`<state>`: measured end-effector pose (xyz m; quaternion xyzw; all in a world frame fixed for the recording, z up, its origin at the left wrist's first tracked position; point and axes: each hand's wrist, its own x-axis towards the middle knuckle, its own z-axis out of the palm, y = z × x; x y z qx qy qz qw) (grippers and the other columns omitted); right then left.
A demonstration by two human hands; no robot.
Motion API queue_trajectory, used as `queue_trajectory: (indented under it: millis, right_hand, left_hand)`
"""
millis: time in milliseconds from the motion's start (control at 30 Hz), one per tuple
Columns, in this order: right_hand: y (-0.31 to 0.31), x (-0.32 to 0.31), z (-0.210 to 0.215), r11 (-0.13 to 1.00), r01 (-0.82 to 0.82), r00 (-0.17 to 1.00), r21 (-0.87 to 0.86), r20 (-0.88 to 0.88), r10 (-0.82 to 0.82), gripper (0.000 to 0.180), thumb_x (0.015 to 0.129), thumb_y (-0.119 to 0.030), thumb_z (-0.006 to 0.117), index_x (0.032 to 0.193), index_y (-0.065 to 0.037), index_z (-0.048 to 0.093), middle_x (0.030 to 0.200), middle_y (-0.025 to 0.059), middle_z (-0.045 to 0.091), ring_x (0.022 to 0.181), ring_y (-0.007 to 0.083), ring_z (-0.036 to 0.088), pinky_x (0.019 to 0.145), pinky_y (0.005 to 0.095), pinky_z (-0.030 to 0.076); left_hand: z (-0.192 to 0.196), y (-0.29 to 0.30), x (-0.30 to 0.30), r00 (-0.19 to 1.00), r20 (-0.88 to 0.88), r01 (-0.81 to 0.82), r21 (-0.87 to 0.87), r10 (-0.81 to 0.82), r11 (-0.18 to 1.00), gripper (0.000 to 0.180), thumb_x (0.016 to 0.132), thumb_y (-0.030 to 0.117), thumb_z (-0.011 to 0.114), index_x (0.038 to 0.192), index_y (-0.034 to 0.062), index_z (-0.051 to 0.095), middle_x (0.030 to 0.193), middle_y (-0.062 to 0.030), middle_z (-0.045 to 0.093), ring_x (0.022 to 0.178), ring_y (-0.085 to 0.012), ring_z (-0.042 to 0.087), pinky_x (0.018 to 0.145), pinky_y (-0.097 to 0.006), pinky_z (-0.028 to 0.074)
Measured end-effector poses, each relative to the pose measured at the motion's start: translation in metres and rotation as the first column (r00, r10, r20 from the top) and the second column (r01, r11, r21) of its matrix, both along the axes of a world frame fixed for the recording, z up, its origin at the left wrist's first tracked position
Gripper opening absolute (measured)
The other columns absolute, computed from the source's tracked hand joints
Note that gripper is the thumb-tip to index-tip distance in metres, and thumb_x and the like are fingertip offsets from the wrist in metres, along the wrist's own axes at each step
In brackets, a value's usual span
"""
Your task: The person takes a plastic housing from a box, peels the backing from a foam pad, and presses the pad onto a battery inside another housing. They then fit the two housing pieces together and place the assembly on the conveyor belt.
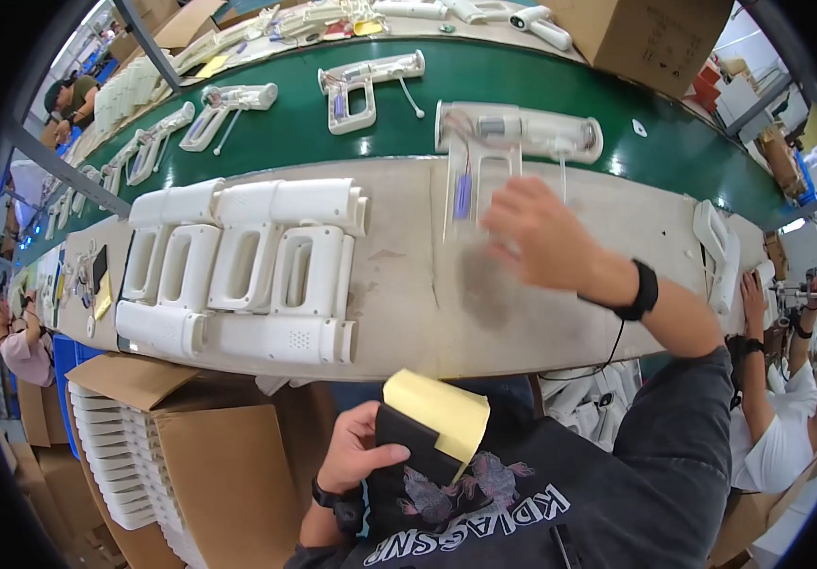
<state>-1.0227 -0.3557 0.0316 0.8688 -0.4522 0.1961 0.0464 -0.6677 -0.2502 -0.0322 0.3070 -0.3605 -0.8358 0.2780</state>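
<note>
My left hand is closed on a flat black sheet, thumb on top, in front of my body. A curled yellow sheet, paper-like, lies against the black one and sticks out past it. Over the bench, my right hand is smeared by motion. Its fingers are bent, and whether anything is between them I cannot make out. Just beyond it lies an open white handle-shaped housing with a motor, thin wires and a purple cylinder inside. It reaches from the bench onto the green belt.
White housing shells are stacked at the left of the bench. More open housings lie along the green belt. A cardboard box of white shells stands lower left. Co-workers sit at right and far left.
</note>
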Motion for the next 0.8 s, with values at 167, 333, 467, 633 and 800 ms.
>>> queue_trajectory:
  millis: [167, 333, 467, 633, 800]
  right_hand:
    - [0.055, 0.032, -0.042, 0.984, -0.047, 0.994, 0.174, 0.102, 0.029, 0.026, 0.072, -0.016, 0.076, 0.085, -0.006, 0.056, 0.086, 0.0096, 0.052, 0.089, 0.0285, 0.052, 0.081, 0.0393, 0.043]
    - [0.065, 0.058, -0.081, 0.976, -0.067, 0.987, 0.206, 0.158, 0.034, 0.024, 0.075, -0.019, 0.074, 0.081, -0.006, 0.055, 0.085, 0.0073, 0.051, 0.088, 0.0268, 0.05, 0.079, 0.0376, 0.042]
    - [0.069, 0.057, -0.082, 0.968, -0.061, 0.987, 0.242, 0.159, 0.022, 0.021, 0.077, -0.017, 0.073, 0.087, -0.004, 0.059, 0.088, 0.0073, 0.053, 0.092, 0.0268, 0.051, 0.083, 0.0384, 0.043]
    - [0.086, 0.026, -0.039, 0.948, -0.106, 0.854, 0.3, 0.516, -0.068, 0.031, 0.082, -0.009, 0.074, 0.111, -0.004, 0.067, 0.097, 0.0085, 0.062, 0.09, 0.0271, 0.06, 0.079, 0.0373, 0.05]
    - [0.122, 0.044, -0.016, 0.885, -0.25, 0.767, 0.392, 0.638, -0.066, 0.039, 0.082, -0.009, 0.077, 0.119, -0.004, 0.067, 0.1, 0.0104, 0.064, 0.087, 0.0276, 0.064, 0.074, 0.0359, 0.053]
  left_hand:
    - [0.013, -0.018, -0.02, 0.974, -0.226, -0.035, -0.03, 0.028, 0.999, 0.05, 0.079, 0.0, 0.074, 0.125, -0.0056, 0.055, 0.119, -0.0116, 0.067, 0.109, -0.0167, 0.063, 0.098, -0.03, 0.046]
    - [0.015, -0.018, -0.026, 0.981, -0.192, 0.006, -0.089, -0.023, 0.996, 0.049, 0.079, -0.001, 0.074, 0.124, -0.0055, 0.056, 0.118, -0.0116, 0.067, 0.108, -0.0169, 0.063, 0.097, -0.03, 0.045]
    - [0.017, -0.012, -0.03, 0.995, -0.104, -0.02, -0.076, 0.012, 0.997, 0.047, 0.078, 0.0, 0.075, 0.122, -0.0047, 0.057, 0.115, -0.0111, 0.067, 0.107, -0.0162, 0.062, 0.096, -0.03, 0.046]
    - [0.016, -0.004, -0.034, 0.989, 0.106, -0.086, -0.186, 0.107, 0.979, 0.038, 0.082, 0.001, 0.075, 0.116, -0.0028, 0.058, 0.108, -0.0089, 0.068, 0.098, -0.0125, 0.063, 0.088, -0.026, 0.048]
    - [0.009, 0.0, -0.058, 0.942, 0.323, 0.077, -0.474, 0.091, 0.877, 0.028, 0.085, 0.004, 0.075, 0.109, -0.0011, 0.061, 0.09, -0.0053, 0.07, 0.08, -0.0083, 0.064, 0.07, -0.025, 0.051]
